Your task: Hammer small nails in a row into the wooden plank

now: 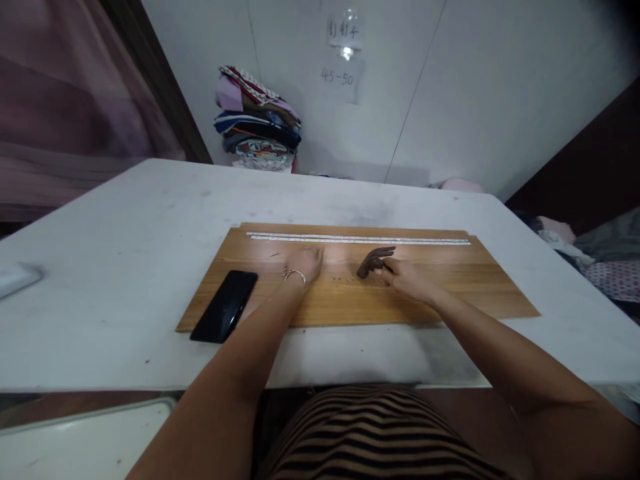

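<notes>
Striking squarely matters most with the hammer (376,259): I judge that its face should drop flat onto the heads of the small nails (338,279), with light taps first and firmer blows only once a nail stands by itself. The left hand (304,265) does best well clear of the striking line, and the wooden board (490,288) beneath both hands should lie flat on the white table (125,267) so that it does not bounce.

The right hand (407,279) is curled closely round the hammer's handle. The dark head juts out from it toward the left hand, claw on the far side, striking face on the near side, low over the board. The left hand is low at the board, its fingers drawn together and pointing away from the person; they are too small and dim here for me to tell how far they are parted or whether they pinch a nail.

The small nails form a row between the two hands. Beyond both hands run two pale marked strips (360,239). To the left of the left hand, a black phone (225,307) lies partly over the board's edge.
</notes>
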A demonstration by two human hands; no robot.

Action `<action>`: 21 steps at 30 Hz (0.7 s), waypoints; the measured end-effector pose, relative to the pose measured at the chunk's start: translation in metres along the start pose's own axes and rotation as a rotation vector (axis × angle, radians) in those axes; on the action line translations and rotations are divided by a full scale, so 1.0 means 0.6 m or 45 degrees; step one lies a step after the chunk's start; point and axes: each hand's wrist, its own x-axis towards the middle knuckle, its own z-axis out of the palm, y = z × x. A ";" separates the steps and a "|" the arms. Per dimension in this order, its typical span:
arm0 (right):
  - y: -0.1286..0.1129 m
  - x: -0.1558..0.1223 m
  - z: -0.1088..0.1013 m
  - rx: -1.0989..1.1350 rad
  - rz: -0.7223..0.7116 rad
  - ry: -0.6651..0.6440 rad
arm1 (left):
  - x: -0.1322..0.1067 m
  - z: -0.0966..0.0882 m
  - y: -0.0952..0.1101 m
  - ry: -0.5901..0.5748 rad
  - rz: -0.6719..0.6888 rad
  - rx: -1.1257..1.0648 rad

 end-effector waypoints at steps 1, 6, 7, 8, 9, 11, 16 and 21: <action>-0.001 -0.001 0.000 0.001 0.003 -0.011 | 0.000 0.000 0.000 -0.001 -0.001 0.002; 0.000 -0.002 0.006 -0.003 0.016 -0.063 | 0.007 0.008 -0.003 0.014 0.015 0.008; 0.002 -0.002 0.007 -0.003 0.012 -0.061 | 0.010 0.011 -0.005 0.021 0.026 0.011; 0.003 -0.002 0.008 -0.003 0.008 -0.052 | 0.012 0.015 -0.006 0.028 0.036 0.015; 0.006 -0.001 0.008 -0.001 0.005 -0.044 | 0.014 0.017 -0.007 0.036 0.042 0.017; 0.009 -0.001 0.007 0.002 -0.004 -0.025 | 0.016 0.021 -0.009 0.044 0.046 0.014; 0.013 -0.002 0.004 -0.004 -0.007 -0.011 | 0.018 0.024 -0.011 0.040 0.033 -0.003; 0.015 -0.001 0.009 0.000 0.013 -0.027 | 0.020 0.025 -0.012 0.047 0.024 -0.020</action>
